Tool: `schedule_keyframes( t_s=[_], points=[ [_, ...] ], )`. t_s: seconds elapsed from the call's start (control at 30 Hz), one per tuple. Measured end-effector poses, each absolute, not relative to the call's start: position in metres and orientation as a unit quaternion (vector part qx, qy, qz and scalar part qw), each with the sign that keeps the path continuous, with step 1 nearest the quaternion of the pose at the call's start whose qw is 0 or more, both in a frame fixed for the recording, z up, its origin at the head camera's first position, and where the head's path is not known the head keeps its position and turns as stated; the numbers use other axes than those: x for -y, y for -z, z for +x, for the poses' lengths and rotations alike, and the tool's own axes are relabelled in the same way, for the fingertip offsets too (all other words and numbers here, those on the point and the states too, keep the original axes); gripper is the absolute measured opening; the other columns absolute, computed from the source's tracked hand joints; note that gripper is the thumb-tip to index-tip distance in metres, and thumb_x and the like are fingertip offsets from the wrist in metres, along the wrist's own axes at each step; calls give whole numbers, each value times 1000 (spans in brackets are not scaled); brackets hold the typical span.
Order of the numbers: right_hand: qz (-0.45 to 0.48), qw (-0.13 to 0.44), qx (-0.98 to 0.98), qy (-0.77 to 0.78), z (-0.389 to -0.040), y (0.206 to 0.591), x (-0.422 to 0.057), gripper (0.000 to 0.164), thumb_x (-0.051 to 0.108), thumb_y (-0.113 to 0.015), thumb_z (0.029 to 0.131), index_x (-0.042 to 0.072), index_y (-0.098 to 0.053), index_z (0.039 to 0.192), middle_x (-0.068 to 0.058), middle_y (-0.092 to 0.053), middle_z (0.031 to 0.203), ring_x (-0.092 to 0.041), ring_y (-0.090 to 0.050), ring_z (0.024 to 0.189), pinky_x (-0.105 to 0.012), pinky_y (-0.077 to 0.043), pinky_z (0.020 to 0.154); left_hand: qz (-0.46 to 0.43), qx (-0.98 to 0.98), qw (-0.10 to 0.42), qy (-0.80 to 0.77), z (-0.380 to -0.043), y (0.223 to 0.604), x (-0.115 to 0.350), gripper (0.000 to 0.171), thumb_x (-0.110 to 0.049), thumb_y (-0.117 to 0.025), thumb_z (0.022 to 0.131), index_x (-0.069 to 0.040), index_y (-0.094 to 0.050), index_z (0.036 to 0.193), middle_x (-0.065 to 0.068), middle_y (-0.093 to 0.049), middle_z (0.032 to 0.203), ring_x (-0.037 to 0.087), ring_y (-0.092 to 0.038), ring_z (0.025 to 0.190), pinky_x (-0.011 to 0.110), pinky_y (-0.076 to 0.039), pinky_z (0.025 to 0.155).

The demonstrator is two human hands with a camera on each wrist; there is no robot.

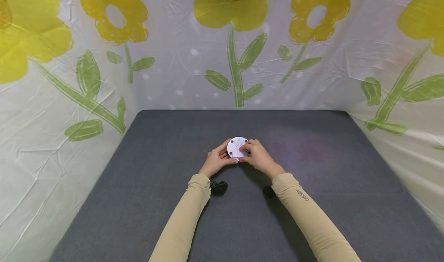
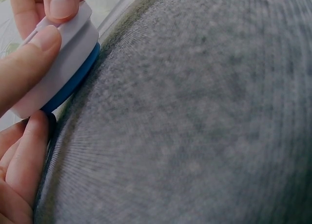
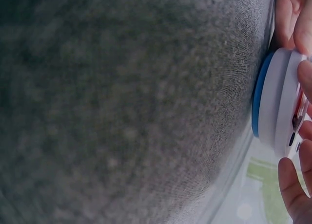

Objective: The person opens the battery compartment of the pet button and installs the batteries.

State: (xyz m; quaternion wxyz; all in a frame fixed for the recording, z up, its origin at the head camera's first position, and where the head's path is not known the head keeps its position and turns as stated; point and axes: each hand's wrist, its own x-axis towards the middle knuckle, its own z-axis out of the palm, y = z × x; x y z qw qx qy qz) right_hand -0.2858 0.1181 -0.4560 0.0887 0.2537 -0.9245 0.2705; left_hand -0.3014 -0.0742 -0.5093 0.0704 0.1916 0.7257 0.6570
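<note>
A round white device [image 1: 234,143] with a blue underside is held between both hands, its perforated white face up. That face carries small dark feet and a rectangular panel [image 1: 237,153] like a battery cover. My left hand [image 1: 216,160] grips the device from the left, thumb on the near side and fingers around the rim. From the right, my right hand [image 1: 258,156] has its thumb at the near edge and bent fingers over the panel. The blue layer [image 2: 73,82] shows below the white body in the left wrist view. Red and dark details [image 3: 296,119] appear on its face in the right wrist view.
A dark grey cloth-covered table [image 1: 166,215] lies under the hands. White sheeting [image 1: 170,61] printed with yellow flowers stands behind it and on both sides. Black wrist devices [image 1: 218,187] hang below both beige sleeves [image 1: 184,219].
</note>
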Motion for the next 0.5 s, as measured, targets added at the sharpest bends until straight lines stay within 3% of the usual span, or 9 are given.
schedule_keyframes(
  t_s=[0.5],
  points=[
    [251,90,926,-266,-287,453,-119,25,12,-81,72,5,-70,93,-5,-58,91,-22,-47,88,-35,-44,77,180,-733,77,-651,-299,504,74,90,-11,-79,72,-10,-29,146,8,-36,143,15,-45,122,25,-44,91]
  ],
)
